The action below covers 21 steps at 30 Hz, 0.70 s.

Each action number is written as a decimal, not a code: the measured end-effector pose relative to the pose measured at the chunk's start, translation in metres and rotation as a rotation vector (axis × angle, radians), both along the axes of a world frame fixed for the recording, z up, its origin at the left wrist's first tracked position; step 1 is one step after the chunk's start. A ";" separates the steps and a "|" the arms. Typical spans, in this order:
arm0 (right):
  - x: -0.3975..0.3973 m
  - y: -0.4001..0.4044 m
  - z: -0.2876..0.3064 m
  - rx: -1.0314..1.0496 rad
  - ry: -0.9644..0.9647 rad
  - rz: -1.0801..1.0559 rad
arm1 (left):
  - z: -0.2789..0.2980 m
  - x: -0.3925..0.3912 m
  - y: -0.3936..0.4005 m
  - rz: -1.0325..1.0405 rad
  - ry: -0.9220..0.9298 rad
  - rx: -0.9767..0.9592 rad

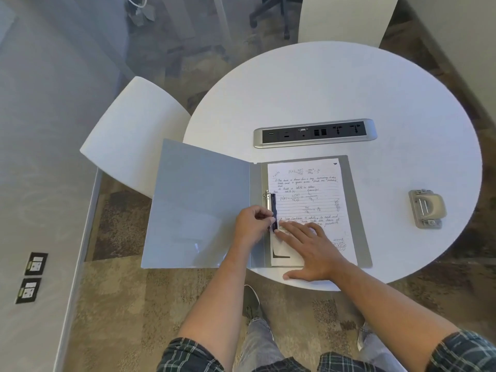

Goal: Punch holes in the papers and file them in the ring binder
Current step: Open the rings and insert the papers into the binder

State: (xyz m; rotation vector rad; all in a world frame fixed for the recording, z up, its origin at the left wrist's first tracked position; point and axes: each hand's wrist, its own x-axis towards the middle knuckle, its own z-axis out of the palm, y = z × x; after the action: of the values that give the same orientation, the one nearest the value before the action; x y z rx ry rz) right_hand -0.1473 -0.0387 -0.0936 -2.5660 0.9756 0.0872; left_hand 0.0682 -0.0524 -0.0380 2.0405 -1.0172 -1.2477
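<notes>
A grey ring binder (198, 200) lies open at the near left edge of the round white table (349, 89), its front cover hanging past the rim. Handwritten papers (308, 189) lie on the binder's right half, threaded on the metal rings (267, 195). A black retaining bar (273, 208) lies along the papers' left margin. My left hand (251, 226) pinches that bar near its lower end. My right hand (311, 253) presses flat on the lower part of the papers, fingers straight. The hole punch (426, 208) stands alone at the table's right side.
A silver power and data socket strip (314, 133) is set into the table behind the binder. Two white chairs stand at the table, one at the left (128, 135), one at the back (346, 20). Carpet and my legs show below.
</notes>
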 end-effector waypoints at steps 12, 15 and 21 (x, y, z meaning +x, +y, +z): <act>0.005 0.008 -0.003 -0.206 -0.066 -0.020 | 0.005 -0.006 0.007 -0.003 -0.069 -0.006; 0.013 0.004 -0.001 -0.166 -0.099 -0.159 | 0.007 -0.009 0.007 -0.044 -0.144 -0.015; 0.037 -0.024 0.012 -0.047 0.040 -0.216 | 0.007 -0.013 0.014 -0.009 -0.214 -0.033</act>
State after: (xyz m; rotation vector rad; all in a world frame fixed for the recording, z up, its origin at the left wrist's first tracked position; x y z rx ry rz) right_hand -0.1105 -0.0630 -0.0814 -2.4913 1.2767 0.0561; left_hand 0.0552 -0.0384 -0.0313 2.1800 -1.1368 -1.0259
